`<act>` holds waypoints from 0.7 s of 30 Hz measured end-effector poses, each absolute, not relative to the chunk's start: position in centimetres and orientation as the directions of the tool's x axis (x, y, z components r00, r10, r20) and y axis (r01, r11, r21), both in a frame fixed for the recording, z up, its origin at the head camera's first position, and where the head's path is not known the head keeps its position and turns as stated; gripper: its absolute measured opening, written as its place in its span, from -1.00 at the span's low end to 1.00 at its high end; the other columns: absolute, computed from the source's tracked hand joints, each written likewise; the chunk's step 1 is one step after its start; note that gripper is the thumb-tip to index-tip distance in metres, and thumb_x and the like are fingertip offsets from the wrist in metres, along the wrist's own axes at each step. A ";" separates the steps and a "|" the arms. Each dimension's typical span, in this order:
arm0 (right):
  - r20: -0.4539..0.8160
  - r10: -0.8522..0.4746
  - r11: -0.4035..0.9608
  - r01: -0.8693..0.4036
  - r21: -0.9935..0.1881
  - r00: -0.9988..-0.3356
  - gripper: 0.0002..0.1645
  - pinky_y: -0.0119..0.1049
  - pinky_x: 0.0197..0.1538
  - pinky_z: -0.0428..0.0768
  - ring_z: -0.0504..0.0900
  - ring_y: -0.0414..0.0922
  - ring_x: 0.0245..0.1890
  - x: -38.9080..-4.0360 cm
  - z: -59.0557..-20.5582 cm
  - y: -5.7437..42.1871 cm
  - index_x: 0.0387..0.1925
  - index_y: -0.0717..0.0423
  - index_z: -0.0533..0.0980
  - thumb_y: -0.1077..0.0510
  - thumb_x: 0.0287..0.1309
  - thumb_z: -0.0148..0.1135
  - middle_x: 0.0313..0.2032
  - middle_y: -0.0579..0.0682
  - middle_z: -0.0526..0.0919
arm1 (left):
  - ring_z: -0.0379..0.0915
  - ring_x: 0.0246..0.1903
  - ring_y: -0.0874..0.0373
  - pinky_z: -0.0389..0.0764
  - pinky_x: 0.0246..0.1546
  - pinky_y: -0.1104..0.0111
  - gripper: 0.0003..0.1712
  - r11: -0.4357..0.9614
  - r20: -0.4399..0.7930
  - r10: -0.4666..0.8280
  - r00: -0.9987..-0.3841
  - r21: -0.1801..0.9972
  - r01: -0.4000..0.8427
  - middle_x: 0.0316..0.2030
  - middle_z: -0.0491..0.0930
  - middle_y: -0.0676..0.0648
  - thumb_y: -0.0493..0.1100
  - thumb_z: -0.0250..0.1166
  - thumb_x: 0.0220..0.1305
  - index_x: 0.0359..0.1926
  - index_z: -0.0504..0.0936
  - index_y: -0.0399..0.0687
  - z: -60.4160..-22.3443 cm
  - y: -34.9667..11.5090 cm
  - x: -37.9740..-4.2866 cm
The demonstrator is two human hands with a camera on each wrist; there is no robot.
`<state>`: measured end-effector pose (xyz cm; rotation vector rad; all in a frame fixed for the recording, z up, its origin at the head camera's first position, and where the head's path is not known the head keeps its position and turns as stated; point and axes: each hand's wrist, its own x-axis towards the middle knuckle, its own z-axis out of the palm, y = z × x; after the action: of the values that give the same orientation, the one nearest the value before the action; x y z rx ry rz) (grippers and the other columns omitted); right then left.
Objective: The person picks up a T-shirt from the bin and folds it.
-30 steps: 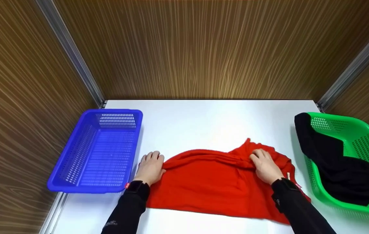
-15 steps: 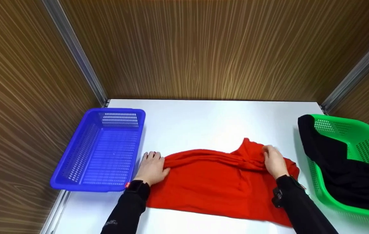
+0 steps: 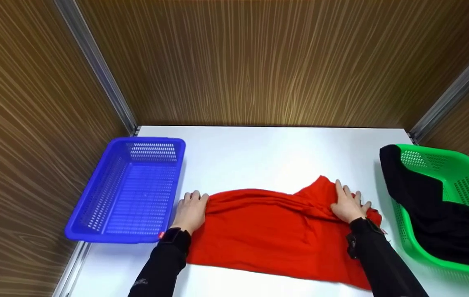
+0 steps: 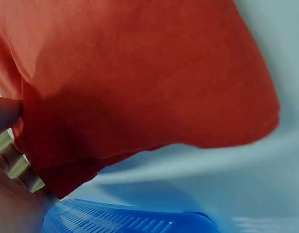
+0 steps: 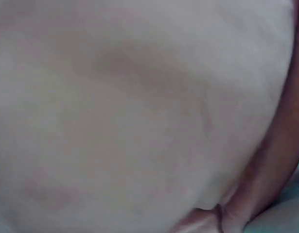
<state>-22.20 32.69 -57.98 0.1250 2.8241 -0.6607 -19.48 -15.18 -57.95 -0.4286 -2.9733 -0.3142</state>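
A red garment [image 3: 259, 235], partly folded with creases along its far edge, lies flat across the front of the white table. At its far left corner my left hand [image 3: 190, 211] pinches the cloth. The left wrist view shows the thumb [image 4: 7, 114] on the red fabric [image 4: 154, 82] and the other fingers at its edge. My right hand [image 3: 348, 205] rests on the bunched right part of the garment, its fingers spread and fairly straight. Skin of the right hand [image 5: 120, 111] fills most of the right wrist view, hiding the cloth there.
Left of the garment stands a blue plastic basket [image 3: 69, 231] with nothing in it. A green basket [image 3: 449, 152] is on the right, with a black garment [image 3: 437, 222] hanging over its near-left rim. Wood-patterned panels [image 3: 251, 62] enclose the table's back and sides.
My right hand has shifted right along the garment, and its fingers have gone from gripping cloth to spread out. The garment's upper right part is smoother; my left hand stays at the left corner.
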 end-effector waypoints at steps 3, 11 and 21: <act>-0.188 0.024 0.911 0.099 -0.400 -0.982 -0.01 0.67 0.26 -0.27 0.05 0.60 0.35 -22.4 -58.0 32.4 0.58 0.24 -0.08 0.29 0.15 0.05 0.35 0.54 0.17 | 0.43 -0.02 -0.27 0.54 -0.08 -0.07 -0.51 0.949 0.118 0.232 -0.966 0.191 0.251 -0.04 0.56 -0.27 -0.38 0.32 0.20 0.17 0.48 -0.18 -57.8 -15.1 -19.6; 0.028 0.070 0.952 0.058 -0.301 -0.997 -0.65 0.41 0.05 0.33 0.39 0.45 -0.05 -22.3 -58.3 31.9 -0.03 0.42 0.54 0.33 0.16 0.13 -0.16 0.43 0.52 | 0.40 -0.02 -0.25 0.50 -0.06 -0.06 -0.77 0.970 0.033 0.176 -0.984 0.164 0.180 -0.14 0.55 -0.25 -0.16 0.27 0.31 -0.20 0.69 -0.28 -57.1 -14.8 -19.8; 0.367 0.041 0.871 -0.147 -0.469 -0.929 -0.87 0.22 -0.15 0.49 0.50 0.38 -0.20 -22.7 -55.8 33.2 -0.29 0.35 0.60 0.30 0.28 0.32 -0.24 0.35 0.51 | 0.51 -0.15 -0.29 0.63 -0.13 -0.06 -0.90 0.978 0.091 0.166 -0.982 0.113 0.175 -0.22 0.57 -0.25 -0.33 0.37 0.15 -0.28 0.69 -0.28 -55.5 -15.2 -20.5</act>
<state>-22.73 33.22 -55.76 -0.1003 3.3962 -0.9035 -20.49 -15.15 -55.53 -0.2629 -3.0438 -0.1855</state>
